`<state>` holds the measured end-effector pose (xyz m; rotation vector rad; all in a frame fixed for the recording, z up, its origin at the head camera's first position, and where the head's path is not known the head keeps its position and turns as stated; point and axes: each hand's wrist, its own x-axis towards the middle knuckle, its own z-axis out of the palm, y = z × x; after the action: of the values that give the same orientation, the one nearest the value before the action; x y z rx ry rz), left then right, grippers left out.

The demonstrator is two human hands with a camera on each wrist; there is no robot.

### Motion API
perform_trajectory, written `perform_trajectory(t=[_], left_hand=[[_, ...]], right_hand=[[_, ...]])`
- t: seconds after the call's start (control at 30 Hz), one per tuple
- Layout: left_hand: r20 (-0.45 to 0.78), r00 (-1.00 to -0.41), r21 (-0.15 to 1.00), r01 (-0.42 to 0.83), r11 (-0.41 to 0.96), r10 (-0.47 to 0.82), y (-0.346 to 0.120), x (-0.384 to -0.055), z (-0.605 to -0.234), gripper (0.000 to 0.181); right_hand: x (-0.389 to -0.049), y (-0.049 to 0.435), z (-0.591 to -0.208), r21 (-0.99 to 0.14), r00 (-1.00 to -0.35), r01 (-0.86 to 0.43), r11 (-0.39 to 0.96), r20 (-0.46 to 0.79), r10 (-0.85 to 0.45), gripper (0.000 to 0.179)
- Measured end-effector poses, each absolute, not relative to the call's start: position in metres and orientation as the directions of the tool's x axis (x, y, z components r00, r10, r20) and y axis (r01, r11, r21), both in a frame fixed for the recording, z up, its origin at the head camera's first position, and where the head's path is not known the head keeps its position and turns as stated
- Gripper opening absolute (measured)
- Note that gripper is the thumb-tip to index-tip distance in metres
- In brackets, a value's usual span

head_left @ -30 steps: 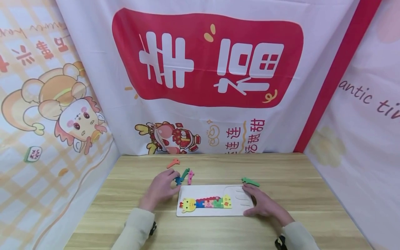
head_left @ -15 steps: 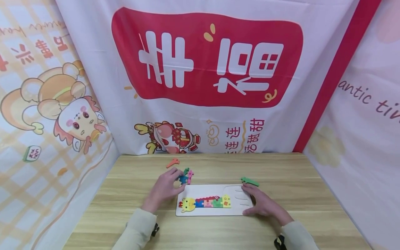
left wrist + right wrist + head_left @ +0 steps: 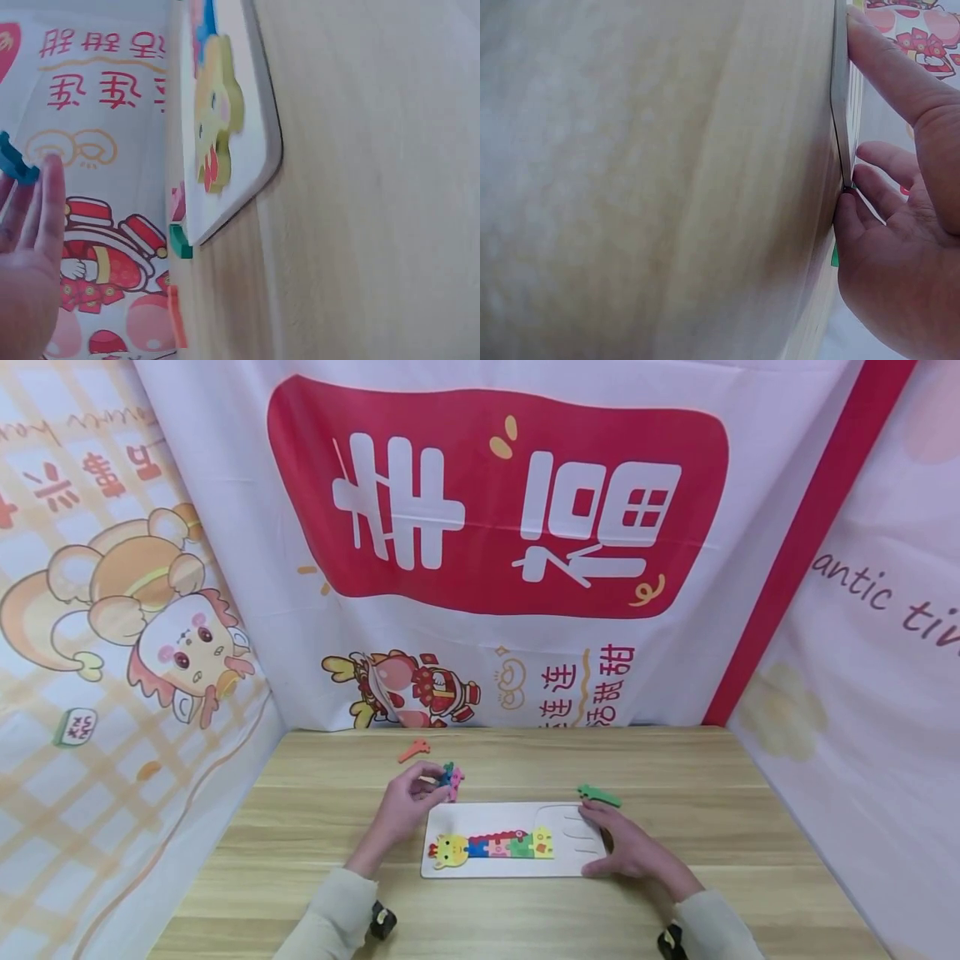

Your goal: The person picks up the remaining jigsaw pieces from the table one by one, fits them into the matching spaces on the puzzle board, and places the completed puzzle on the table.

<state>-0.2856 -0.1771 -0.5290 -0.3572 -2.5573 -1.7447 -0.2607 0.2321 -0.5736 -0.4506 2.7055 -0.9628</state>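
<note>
White, round-cornered board [image 3: 487,817] lies on wood-grained surface [image 3: 525,914]; off its far left corner I have the left hand [image 3: 408,795] pinching a notched blue piece [image 3: 16,162], the right hand [image 3: 633,850], spread wide, gripping the board's right end

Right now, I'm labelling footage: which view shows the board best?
The head view: it shows nearly the whole board, face up. The left wrist shows only one end, slanted; the right wrist, mainly its edge.

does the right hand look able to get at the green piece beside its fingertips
Likely yes: the green piece lies just past the right hand, with nothing visible between them, though that hand may have to release the white board.
</note>
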Motion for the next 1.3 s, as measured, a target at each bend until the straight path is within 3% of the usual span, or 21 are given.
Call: perform_trajectory(t=[0.23, 0.47, 0.7, 1.3], left_hand=[[0.128, -0.936, 0.991, 0.112, -0.067, 0.327, -0.184, -0.286, -0.535, 0.044], [0.214, -0.846, 0.956, 0.079, -0.282, 0.489, -0.187, -0.286, -0.538, 0.040], [0.138, -0.846, 0.972, 0.016, -0.235, 0.515, -0.184, -0.284, -0.540, 0.040], [-0.002, -0.936, 0.996, -0.032, -0.079, 0.353, -0.181, -0.283, -0.547, 0.051]], right_hand=[[-0.261, 0.233, -0.575, -0.647, -0.923, -0.212, 0.732, -0.113, -0.368, 0.104], [-0.262, 0.233, -0.576, -0.648, -0.924, -0.209, 0.733, -0.114, -0.365, 0.104], [-0.262, 0.234, -0.576, -0.642, -0.925, -0.209, 0.738, -0.116, -0.363, 0.106], [-0.262, 0.235, -0.580, -0.647, -0.923, -0.233, 0.726, -0.089, -0.375, 0.104]])
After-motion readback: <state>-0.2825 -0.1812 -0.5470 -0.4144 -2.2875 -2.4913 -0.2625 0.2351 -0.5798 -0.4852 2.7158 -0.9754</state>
